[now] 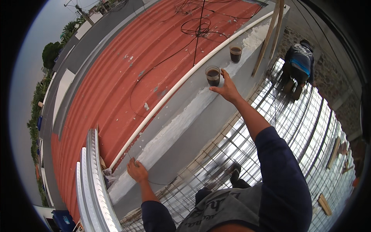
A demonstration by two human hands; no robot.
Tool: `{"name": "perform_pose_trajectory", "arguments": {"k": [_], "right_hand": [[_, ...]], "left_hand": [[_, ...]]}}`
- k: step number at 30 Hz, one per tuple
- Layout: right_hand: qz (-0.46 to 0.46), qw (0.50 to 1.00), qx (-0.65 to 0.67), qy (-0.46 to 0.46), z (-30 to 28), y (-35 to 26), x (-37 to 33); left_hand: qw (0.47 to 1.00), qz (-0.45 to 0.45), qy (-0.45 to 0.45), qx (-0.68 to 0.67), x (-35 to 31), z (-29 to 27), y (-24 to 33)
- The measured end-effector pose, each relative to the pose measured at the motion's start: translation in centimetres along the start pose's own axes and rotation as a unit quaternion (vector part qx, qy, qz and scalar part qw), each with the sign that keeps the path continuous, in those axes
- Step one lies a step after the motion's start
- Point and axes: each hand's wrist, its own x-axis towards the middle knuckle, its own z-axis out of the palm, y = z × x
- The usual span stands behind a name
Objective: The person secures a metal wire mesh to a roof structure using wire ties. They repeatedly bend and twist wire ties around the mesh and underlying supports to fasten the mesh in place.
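Observation:
My right hand point(228, 88) reaches over the top of a grey wall, thumb and fingers spread beside a clear glass of dark drink point(213, 76). The fingertips are very near the glass; whether they touch it I cannot tell. A second glass of dark drink point(235, 54) stands farther along the wall top. Lower left, my left hand point(137, 171) rests at the wall's edge with its fingers bent together. A thin wire point(162, 183) shows on either side of that hand and seems to pass through its fingers.
Beyond the wall point(181, 116) lie a red ribbed roof point(116, 92), a white pipe point(170, 92) and loose black cable point(197, 27). Metal channels point(94, 185) lean at left. Below right, a person point(299, 63) bends over a rebar grid point(247, 143) on shiny sheeting. Wooden planks point(266, 38) lean by the wall.

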Motion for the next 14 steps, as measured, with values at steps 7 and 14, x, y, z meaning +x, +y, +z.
{"name": "perform_pose_trajectory", "arguments": {"k": [7, 14], "right_hand": [[-0.011, 0.997, -0.010, 0.079, 2.6, 1.1, 2.0], [0.032, 0.996, -0.029, 0.079, 3.2, 1.6, 3.0]], "left_hand": [[1.000, -0.009, 0.013, -0.005, 0.1, 0.6, -0.1], [1.000, -0.026, 0.000, -0.009, 0.3, 0.5, 0.1]]}}
